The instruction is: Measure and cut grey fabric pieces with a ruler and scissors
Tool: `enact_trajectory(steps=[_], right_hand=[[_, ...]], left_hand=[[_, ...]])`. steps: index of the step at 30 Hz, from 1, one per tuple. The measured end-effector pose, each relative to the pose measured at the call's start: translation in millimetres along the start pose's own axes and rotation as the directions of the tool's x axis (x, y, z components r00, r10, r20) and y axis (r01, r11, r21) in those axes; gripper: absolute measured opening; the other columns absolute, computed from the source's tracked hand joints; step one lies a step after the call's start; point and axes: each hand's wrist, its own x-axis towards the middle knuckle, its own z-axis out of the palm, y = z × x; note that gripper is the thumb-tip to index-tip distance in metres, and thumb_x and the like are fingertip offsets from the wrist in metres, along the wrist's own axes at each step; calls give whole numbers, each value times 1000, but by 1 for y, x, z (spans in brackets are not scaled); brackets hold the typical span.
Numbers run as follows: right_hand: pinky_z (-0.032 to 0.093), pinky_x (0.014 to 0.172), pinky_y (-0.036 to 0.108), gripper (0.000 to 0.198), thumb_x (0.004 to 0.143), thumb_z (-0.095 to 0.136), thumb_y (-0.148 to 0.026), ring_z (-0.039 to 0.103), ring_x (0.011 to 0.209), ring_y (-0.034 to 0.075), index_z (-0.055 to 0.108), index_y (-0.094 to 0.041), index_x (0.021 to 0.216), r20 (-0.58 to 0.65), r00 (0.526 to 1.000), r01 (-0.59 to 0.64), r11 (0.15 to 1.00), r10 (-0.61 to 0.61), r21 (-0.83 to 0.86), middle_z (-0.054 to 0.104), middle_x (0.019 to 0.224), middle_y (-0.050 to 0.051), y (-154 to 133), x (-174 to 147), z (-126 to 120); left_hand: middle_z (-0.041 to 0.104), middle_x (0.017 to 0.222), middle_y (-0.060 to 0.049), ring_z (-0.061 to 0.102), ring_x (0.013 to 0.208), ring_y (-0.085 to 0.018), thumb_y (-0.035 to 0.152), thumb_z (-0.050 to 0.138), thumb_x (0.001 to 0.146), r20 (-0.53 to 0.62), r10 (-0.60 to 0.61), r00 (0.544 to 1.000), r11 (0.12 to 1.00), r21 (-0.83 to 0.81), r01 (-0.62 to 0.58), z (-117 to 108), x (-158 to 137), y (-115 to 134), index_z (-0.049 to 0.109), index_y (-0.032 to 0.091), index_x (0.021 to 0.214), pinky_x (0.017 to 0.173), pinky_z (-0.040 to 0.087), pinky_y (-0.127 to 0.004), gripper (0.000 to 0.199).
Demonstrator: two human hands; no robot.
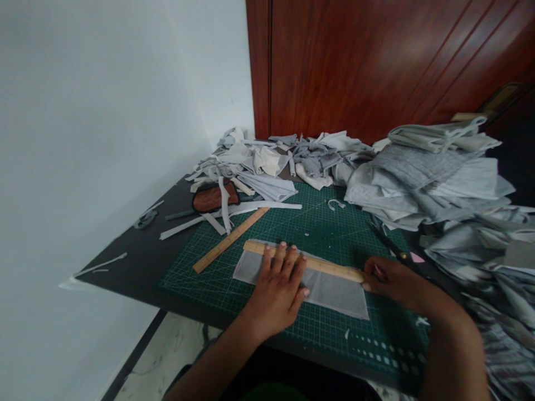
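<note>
Cutting mat (334, 223) taken as landmark; it lies on the dark surface (137, 262).

On the near part of the mat, the left hand (278, 301) is laid flat, fingers spread, its grip released, pressing a wooden ruler (330, 268) onto a grey fabric piece (338, 292). The ruler runs along the fabric's far edge. Toward the mat's right side, the right hand (390, 281) is at the ruler's end, its grip closed on a small reddish item (379, 272); its exact kind cannot be told.

On the mat's left part, a second wooden ruler (231, 240) lies aslant, apart from the first. At the mat's right edge, scissors (394, 248) lie beside a pink piece (417, 257). Past the mat's far left corner: a brown oval pad (204, 197), crossed by a pale fabric strip (224, 203).

Right of the mat, folded grey fabric (434, 167) is stacked. Beyond its far edge, fabric scraps (317, 156) are heaped before a reddish-brown door (355, 67).
</note>
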Motion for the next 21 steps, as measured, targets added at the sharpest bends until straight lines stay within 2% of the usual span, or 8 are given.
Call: enact_trajectory(steps=[16,21], right_hand=[[37,61,31,25,77,66,-49,49,68,20,59,-25,78,-37,999,21,1000,-21,13,53,70,-2,3,0,2],[35,62,31,27,75,67,-50,48,68,20,56,-25,76,-4,1000,10,999,-10,36,50,70,-3,3,1,1]], left_hand=[[27,172,-12,7,162,-37,50,37,109,-1,-19,1000,1000,-10,19,1,0,1,32,17,162,131,10,-65,63],[26,173,-12,5,162,-37,50,36,109,4,-12,1000,1000,-18,12,-1,0,0,33,17,161,131,9,-65,62]])
